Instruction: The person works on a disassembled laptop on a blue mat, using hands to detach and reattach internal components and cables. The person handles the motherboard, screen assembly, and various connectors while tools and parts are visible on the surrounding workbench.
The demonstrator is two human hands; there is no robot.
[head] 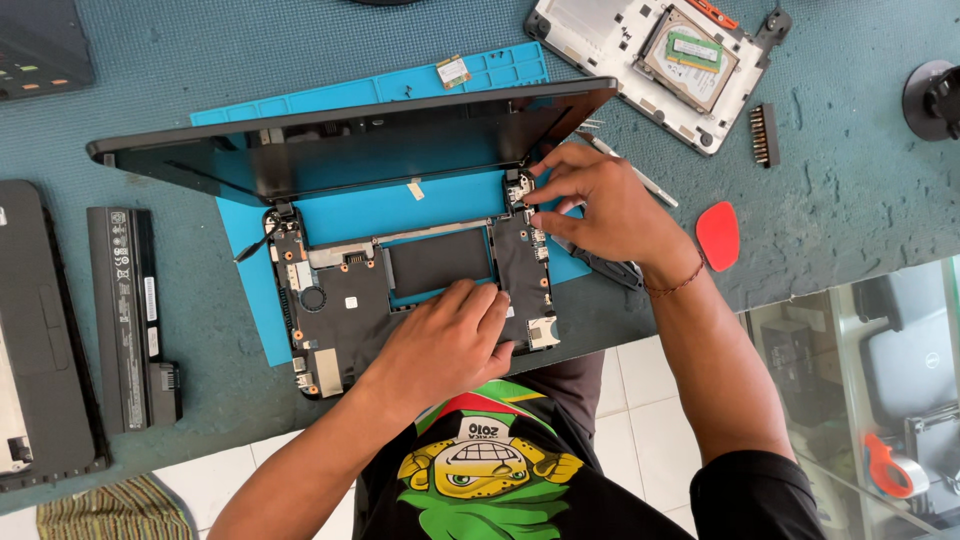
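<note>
— Laptop base (400, 300), stripped down to its dark board, sits at the middle of the frame on a blue mat (250, 300). Where are the hands?

— Left hand (445, 345) lies flat on the lower middle of the board, fingers loosely spread, pressing down and gripping nothing. Right hand (600, 205) is at the right hinge (518, 188), fingertips pinched together there; whether they hold something small I cannot tell.

— And the screen?

— The lid (350, 140) is still joined at the hinges, tilted back over the upper part of the mat, its dark panel facing the camera.

— What lies near the right hand?

— A pale slim tool (640, 180) pokes out just behind it, a dark tool (605, 268) lies under the wrist, and a red pick (718, 235) rests on the desk (850, 200) just right of the wrist.

— Farther out?

— Upper right of the frame, a grey bottom cover (600, 50) lies with a hard drive (690, 58) in it; a row of screwdriver bits (765, 135) lies below its corner. A small green card (453, 71) rests at the top edge of the mat.

— On the left?

— A long black battery (130, 310) lies on the desk left of the mat, and a dark laptop panel (40, 330) beside it at the frame's left edge.
</note>
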